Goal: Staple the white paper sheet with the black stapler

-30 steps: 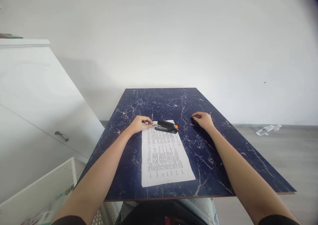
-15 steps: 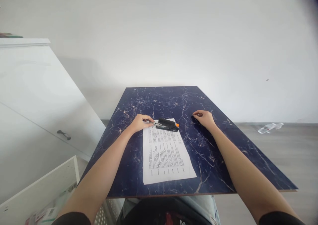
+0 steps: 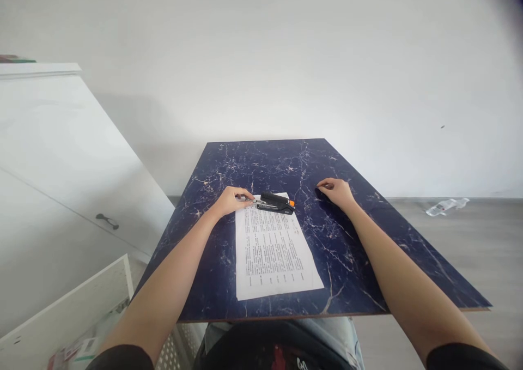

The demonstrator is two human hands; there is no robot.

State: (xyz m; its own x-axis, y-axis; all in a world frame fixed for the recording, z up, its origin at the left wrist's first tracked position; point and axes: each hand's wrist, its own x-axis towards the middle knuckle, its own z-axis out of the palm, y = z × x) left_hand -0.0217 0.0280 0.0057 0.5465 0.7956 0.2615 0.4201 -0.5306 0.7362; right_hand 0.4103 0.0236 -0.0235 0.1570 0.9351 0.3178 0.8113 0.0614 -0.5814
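A black stapler with an orange end lies across the top of a printed sheet of paper. Its left end shows a metal part, where my left hand pinches with thumb and fingers. To the right, my right hand hovers at or rests on the dark tabletop, apart from both stapler and paper. Its fingertips are pressed together; whether something small is between them cannot be made out.
The blue marble-patterned table stands against a white wall. On the left is a white cabinet with a dark handle, and below it an open drawer with packets inside. Clear plastic packaging lies on the floor at right.
Both hands keep almost the same place and grip, the left still at the stapler's metal end. The view has shifted very slightly.
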